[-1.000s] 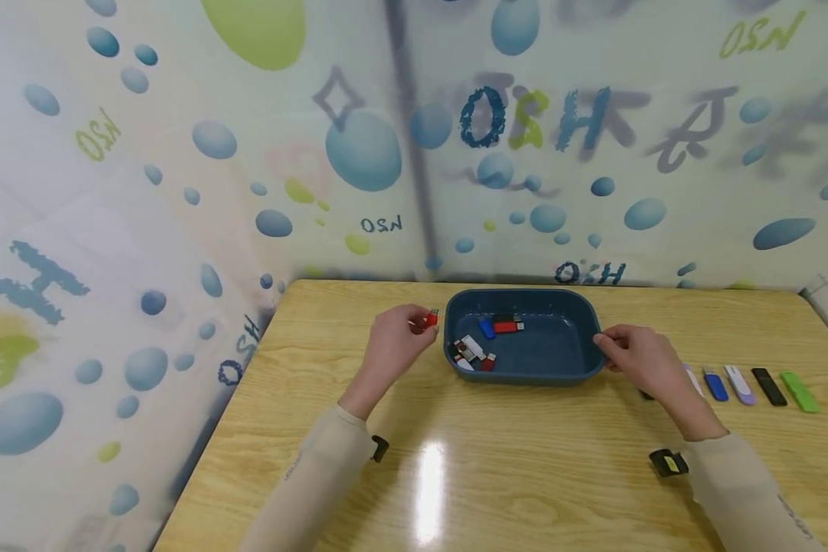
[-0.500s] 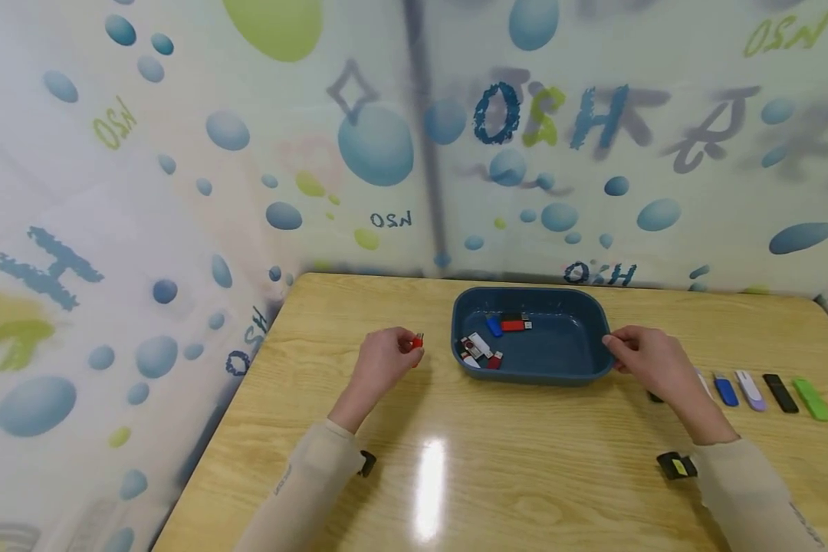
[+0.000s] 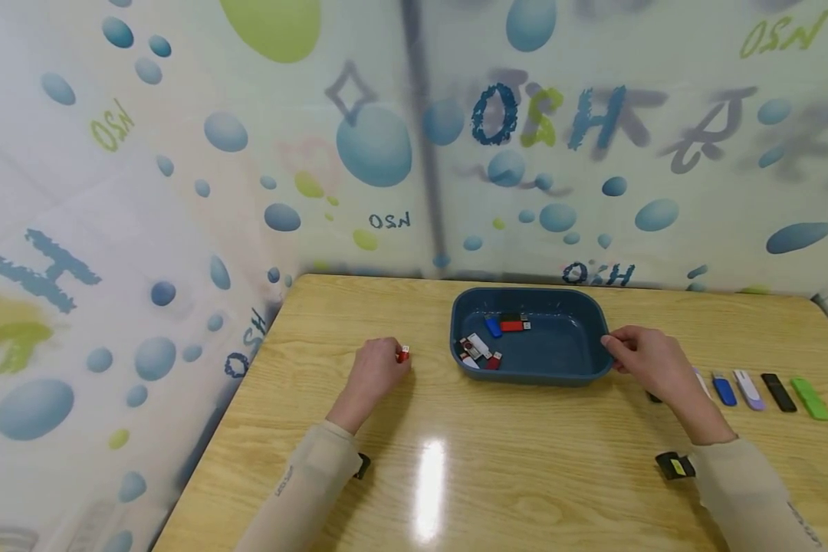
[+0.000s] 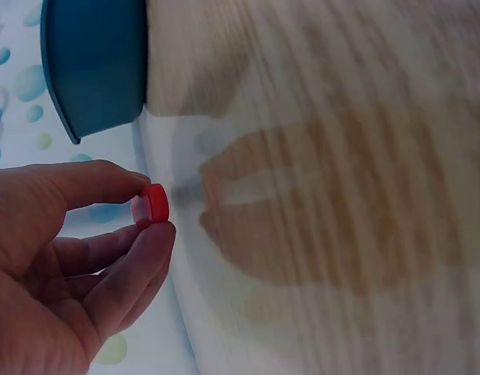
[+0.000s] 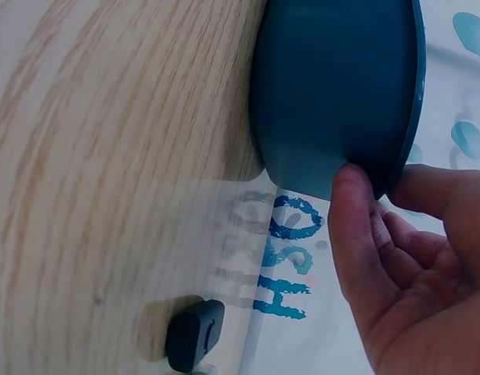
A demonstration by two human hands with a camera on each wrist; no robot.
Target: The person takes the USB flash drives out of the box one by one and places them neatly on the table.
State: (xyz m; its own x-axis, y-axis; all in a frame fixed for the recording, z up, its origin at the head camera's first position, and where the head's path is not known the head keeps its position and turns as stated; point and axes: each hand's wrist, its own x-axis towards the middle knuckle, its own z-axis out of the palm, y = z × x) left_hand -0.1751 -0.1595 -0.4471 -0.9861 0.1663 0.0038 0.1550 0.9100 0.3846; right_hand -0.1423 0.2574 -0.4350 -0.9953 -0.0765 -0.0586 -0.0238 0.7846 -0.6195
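Between thumb and fingertips, my left hand [image 3: 378, 366] pinches a red USB stick [image 3: 403, 355] to the left of a dark blue plastic tub [image 3: 531, 379]. The left wrist view shows the stick's red end [image 4: 152, 205] just off the table. My right hand [image 3: 645, 356] grips the tub's right rim, thumb and fingers on either side of the wall [image 5: 341, 94]. Inside the tub, toward its left, lie several USB sticks, among them a red one [image 3: 512, 326], a blue one [image 3: 493, 327] and a white one [image 3: 478, 345].
Right of the tub, a row of USB sticks lies on the wooden table [image 3: 524, 475]: blue [image 3: 724, 389], white and purple [image 3: 749, 389], black [image 3: 778, 392] and green [image 3: 810, 398]. My right wrist partly hides others. A patterned curtain [image 3: 386, 153] stands behind the table.
My left hand has moved left and toward me, away from the tub's left rim and down toward the table, with the red USB stick. My right hand keeps its grip on the tub.
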